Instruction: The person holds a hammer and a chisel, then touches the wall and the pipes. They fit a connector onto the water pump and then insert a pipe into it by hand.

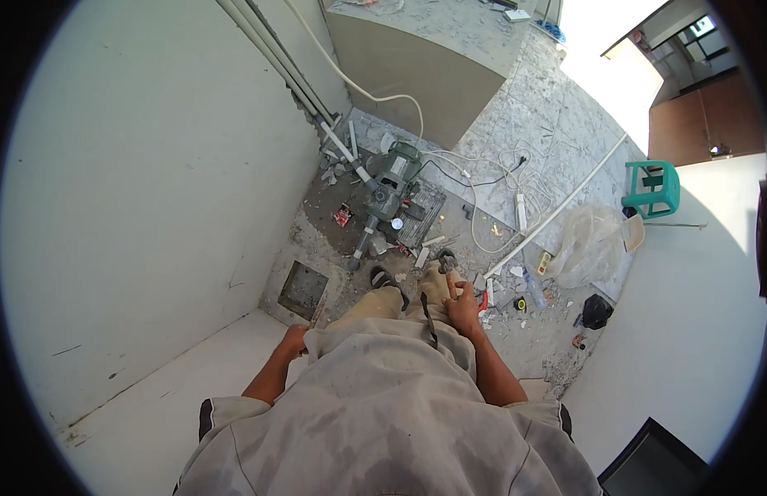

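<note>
Head view | just right of centre: my right hand [462, 312] grips a hammer [450, 279] | left of centre: my left hand [296, 340] curls round a slim rod [319, 312], type unclear | loose rubble [503, 307] could skid underfoot, tipping me into the square pit [304, 291].

Renovation site, debris-strewn floor [501, 112], exposed pipes [269, 58]
</note>
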A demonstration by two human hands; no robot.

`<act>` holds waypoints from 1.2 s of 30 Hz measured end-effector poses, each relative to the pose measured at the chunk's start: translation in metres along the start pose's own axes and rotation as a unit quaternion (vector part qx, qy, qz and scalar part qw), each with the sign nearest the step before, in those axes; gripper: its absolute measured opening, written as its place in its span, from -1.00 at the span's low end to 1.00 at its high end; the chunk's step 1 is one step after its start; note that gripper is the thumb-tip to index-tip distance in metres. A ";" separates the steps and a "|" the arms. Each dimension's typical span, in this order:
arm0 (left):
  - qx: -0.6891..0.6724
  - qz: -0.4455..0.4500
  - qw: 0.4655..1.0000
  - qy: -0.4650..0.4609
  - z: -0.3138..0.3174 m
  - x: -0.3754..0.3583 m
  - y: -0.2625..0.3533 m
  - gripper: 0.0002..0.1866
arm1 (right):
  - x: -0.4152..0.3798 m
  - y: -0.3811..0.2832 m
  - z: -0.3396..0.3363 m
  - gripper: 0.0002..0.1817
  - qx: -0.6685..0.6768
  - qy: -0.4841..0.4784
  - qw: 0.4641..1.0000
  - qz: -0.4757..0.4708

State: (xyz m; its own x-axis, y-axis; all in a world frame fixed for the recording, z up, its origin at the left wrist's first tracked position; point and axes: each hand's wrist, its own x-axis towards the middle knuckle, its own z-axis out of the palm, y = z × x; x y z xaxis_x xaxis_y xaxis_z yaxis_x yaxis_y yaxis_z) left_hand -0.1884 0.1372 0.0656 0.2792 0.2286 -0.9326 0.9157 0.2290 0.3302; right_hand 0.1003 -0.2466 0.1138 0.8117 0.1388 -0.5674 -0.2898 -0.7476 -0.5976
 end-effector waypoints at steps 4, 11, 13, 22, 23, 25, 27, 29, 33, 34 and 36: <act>0.021 0.008 1.000 -0.004 0.000 0.012 0.005 -0.76 | 0.019 0.030 0.008 -0.38 0.058 0.048 0.997 -0.013; 0.096 0.030 0.995 0.018 0.007 0.012 0.037 -0.74 | 0.028 0.045 -0.012 -0.33 0.106 0.043 0.992 0.051; 0.111 0.047 0.993 -0.005 0.005 0.018 0.036 -0.73 | 0.027 0.051 -0.013 -0.32 0.101 0.055 0.992 0.048; 0.111 0.005 0.993 0.047 0.020 -0.005 0.082 -0.76 | 0.046 0.101 0.016 -0.30 0.158 0.084 0.983 0.039; 0.126 0.020 0.991 0.033 0.017 0.001 0.079 -0.76 | 0.028 0.059 -0.005 -0.29 0.227 0.049 0.967 0.102; 0.156 0.048 0.987 0.001 0.015 0.015 0.080 -0.76 | 0.025 0.051 -0.007 -0.27 0.219 0.063 0.967 0.117; 0.275 0.054 0.960 -0.015 0.036 -0.011 0.127 -0.77 | 0.008 0.005 -0.027 -0.45 0.313 0.048 0.928 0.195; 0.218 0.042 0.974 -0.047 0.052 -0.008 0.143 -0.78 | 0.025 0.026 -0.016 -0.69 0.401 -0.066 0.884 0.228; 0.155 0.108 0.976 -0.111 0.095 -0.003 0.171 -0.77 | 0.032 0.014 -0.003 -0.74 0.506 -0.131 0.807 0.276; 0.147 0.118 0.973 -0.132 0.111 -0.006 0.183 -0.76 | 0.027 -0.001 -0.002 -0.69 0.517 -0.147 0.797 0.277; 0.127 0.135 0.967 -0.174 0.146 -0.021 0.210 -0.72 | 0.028 -0.014 0.011 -0.61 0.561 -0.153 0.768 0.270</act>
State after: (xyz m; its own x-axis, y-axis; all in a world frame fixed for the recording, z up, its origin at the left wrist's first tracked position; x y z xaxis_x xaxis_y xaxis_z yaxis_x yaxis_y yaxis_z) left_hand 0.0399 0.0427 0.1334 0.5578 -0.0940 -0.8246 0.8251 -0.0451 0.5632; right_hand 0.1214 -0.2253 0.1006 0.3132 0.2796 -0.9076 -0.9353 0.2567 -0.2437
